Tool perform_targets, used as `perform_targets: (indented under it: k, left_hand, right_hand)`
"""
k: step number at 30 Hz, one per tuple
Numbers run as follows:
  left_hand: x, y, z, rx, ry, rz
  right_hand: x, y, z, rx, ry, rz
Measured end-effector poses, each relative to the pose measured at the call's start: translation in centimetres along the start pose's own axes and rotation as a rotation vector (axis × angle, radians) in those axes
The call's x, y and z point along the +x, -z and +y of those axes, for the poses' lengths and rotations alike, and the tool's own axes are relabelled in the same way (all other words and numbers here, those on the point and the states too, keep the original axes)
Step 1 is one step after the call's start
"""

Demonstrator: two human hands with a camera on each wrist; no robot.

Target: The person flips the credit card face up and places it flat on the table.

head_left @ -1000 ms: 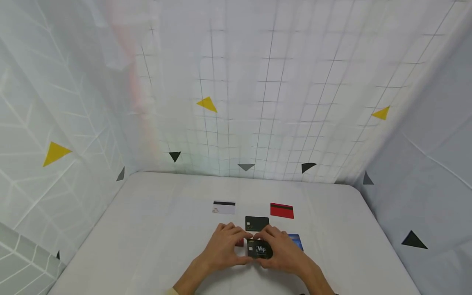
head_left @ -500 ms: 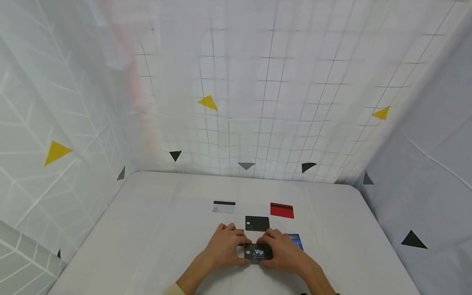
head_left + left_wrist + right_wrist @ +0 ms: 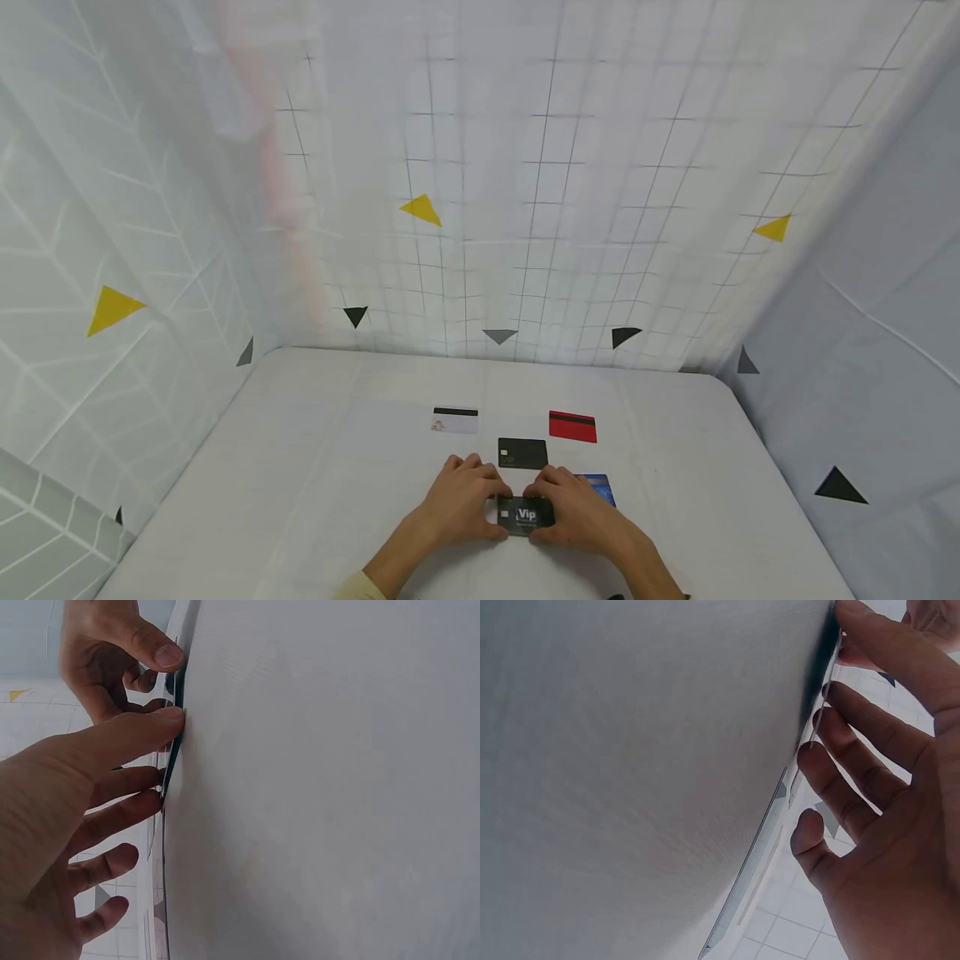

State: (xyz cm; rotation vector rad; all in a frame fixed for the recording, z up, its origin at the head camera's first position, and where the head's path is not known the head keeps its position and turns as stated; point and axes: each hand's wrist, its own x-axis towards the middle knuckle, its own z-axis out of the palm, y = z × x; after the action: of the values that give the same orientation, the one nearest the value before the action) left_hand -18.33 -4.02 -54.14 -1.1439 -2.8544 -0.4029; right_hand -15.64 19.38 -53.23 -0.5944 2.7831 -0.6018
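Observation:
A dark card marked "Vip" (image 3: 517,518) lies low over the table between both hands. My left hand (image 3: 461,500) holds its left end, thumb at the near edge and fingertips at the far edge. At the other end my right hand (image 3: 577,510) grips it the same way, covering its right part. In the left wrist view, the thumb (image 3: 161,724) presses at the card's thin edge. Just beyond the hands sits another dark VIP card (image 3: 523,454). A blue card (image 3: 601,487) shows partly behind the right hand.
A white card with a black stripe (image 3: 454,421) lies farther back on the left. Opposite it, on the right, is a red card with a dark stripe (image 3: 573,427). White sheeting with grid lines (image 3: 570,183) rises behind the white table (image 3: 337,433).
The "Vip" card has come a little nearer the person and slightly left, both hands still at its ends. A red card by the left hand, partly visible before, is now hidden.

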Motion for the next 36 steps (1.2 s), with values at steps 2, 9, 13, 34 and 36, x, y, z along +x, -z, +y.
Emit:
perform_targets:
  k: [2, 9, 13, 34, 36]
  left_hand:
    - [0.0, 0.1, 0.0, -0.011, 0.005, -0.007]
    - [0.2, 0.2, -0.2, -0.012, 0.018, -0.012]
    - [0.2, 0.2, -0.3, -0.007, 0.026, -0.015]
    - [2.3, 0.2, 1.3, 0.026, -0.004, 0.022]
    - [3.1, 0.1, 1.7, 0.015, 0.013, 0.025]
  right_hand:
    - [0.1, 0.0, 0.0, 0.002, -0.003, -0.009]
    - [0.4, 0.4, -0.2, 0.006, -0.013, -0.019]
    - [0.5, 0.5, -0.4, 0.011, -0.017, -0.021]
    - [-0.7, 2.4, 1.1, 0.066, 0.013, 0.041]
    - [-0.7, 3.1, 1.9, 0.076, -0.021, 0.054]
